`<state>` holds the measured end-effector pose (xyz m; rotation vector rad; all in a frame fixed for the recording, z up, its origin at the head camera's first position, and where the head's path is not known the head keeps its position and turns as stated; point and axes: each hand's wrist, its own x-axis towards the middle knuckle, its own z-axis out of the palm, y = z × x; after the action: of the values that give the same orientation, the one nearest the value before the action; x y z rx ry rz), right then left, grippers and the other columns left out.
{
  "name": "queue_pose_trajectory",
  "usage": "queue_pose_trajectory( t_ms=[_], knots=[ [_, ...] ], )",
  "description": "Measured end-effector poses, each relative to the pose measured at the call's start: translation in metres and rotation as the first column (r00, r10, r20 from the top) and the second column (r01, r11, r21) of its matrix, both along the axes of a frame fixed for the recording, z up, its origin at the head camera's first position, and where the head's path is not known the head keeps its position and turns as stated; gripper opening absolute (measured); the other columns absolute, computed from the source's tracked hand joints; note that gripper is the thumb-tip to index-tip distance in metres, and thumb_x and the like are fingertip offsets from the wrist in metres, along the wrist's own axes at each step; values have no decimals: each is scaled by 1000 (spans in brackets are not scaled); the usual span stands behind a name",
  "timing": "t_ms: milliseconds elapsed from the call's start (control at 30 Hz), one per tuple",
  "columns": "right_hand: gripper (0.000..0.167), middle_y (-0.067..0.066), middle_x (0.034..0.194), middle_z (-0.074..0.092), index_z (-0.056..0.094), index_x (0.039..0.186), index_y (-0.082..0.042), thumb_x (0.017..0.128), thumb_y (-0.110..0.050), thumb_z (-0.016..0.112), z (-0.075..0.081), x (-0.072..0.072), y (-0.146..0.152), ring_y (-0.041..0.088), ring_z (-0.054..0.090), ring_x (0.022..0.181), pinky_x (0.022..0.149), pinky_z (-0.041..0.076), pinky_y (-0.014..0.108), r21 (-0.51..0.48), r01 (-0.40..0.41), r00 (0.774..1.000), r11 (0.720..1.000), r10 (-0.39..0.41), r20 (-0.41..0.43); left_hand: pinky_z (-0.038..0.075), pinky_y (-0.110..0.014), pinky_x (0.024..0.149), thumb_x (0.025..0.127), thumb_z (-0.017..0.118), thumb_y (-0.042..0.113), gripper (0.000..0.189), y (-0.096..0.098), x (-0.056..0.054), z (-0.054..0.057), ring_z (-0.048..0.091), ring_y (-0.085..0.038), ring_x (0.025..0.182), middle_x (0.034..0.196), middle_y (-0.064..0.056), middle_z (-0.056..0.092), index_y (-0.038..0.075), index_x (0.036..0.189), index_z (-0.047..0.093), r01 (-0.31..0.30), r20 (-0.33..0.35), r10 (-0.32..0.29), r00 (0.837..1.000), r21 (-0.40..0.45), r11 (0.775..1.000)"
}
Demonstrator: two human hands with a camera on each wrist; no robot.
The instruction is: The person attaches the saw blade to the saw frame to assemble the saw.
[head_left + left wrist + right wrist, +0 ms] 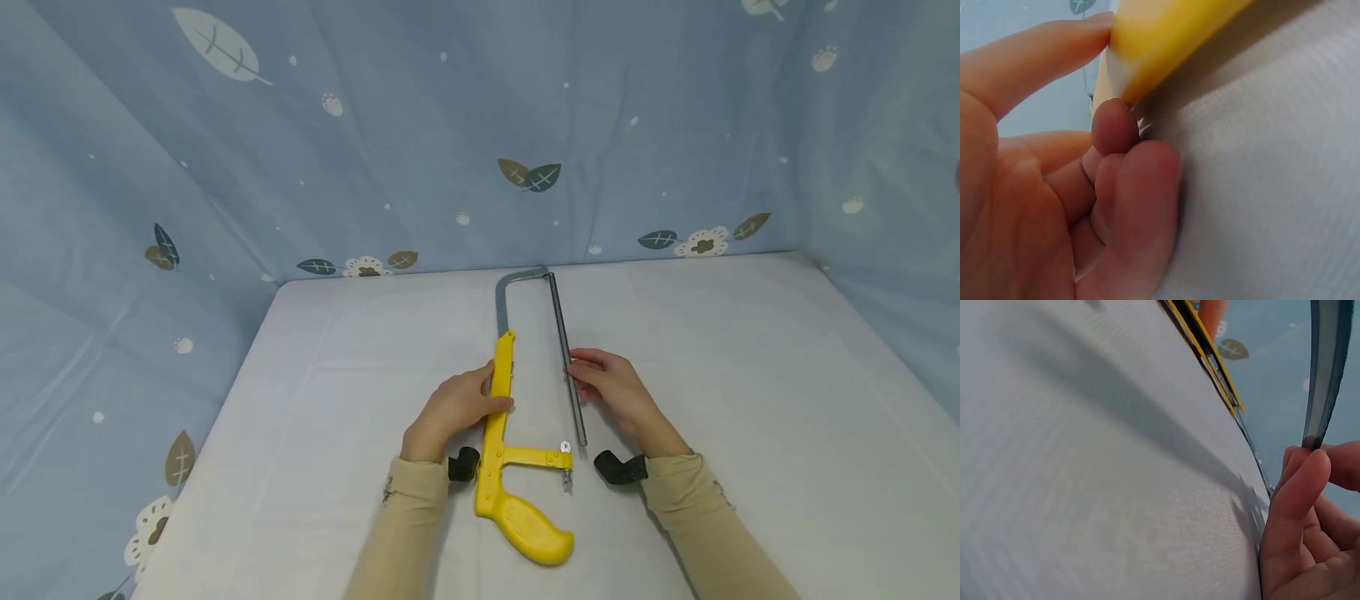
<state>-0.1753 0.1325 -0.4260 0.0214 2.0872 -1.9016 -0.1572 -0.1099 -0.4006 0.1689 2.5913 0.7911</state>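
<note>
A hacksaw with a yellow frame (492,450) and a grey front bow lies on the white table, its handle (532,533) toward the person. My left hand (453,408) grips the frame's middle, thumb on top. In the left wrist view the yellow edge (1172,44) sits between thumb and fingers. Thumb and fingers of my right hand (615,396) pinch a thin saw blade (559,321) midway along. The blade's far end meets the bow's tip; its near end stands apart from the pin and wing nut (567,475). Fine teeth show along the blade (1330,362) in the right wrist view.
A white cloth covers the table (750,375). Blue patterned fabric (450,125) hangs behind it and at its sides. Black wrist mounts (619,468) sit at the inner side of each wrist, near the saw.
</note>
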Motion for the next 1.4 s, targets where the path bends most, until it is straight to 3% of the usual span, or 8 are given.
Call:
queue_pose_trajectory(
  t_ms=[133,200,567,1400],
  knots=[
    [42,16,112,55,48,124,1,86,-16,58,-1,-1,-1,13,53,76,63,47,23,10,8,1000,1000,-8,1,38,-30,60,80,60,46,77,0,0,0,50,-17,60,77,-1,54,17,142,24,-3,26,2,1000,23,1000],
    [41,16,111,55,48,123,0,86,-16,58,-1,-1,-1,13,54,76,63,48,24,18,8,1000,1000,-8,-2,37,-29,56,80,60,46,78,0,0,0,49,-16,54,72,-1,52,17,143,24,-5,32,4,999,30,1000],
    [40,14,109,57,50,122,-1,86,-15,58,0,-3,-2,14,54,75,63,48,25,61,15,1000,998,-14,-14,36,-28,50,80,61,46,78,1,-1,0,47,-16,47,66,-2,50,18,143,24,-11,40,10,999,22,1000],
    [42,16,110,57,50,123,1,86,-17,58,-2,-4,-2,13,55,74,64,48,25,67,12,1000,998,-10,-21,37,-28,50,81,60,45,77,1,-1,1,49,-15,46,60,-2,52,18,143,23,-7,37,6,999,23,1000]
  ],
)
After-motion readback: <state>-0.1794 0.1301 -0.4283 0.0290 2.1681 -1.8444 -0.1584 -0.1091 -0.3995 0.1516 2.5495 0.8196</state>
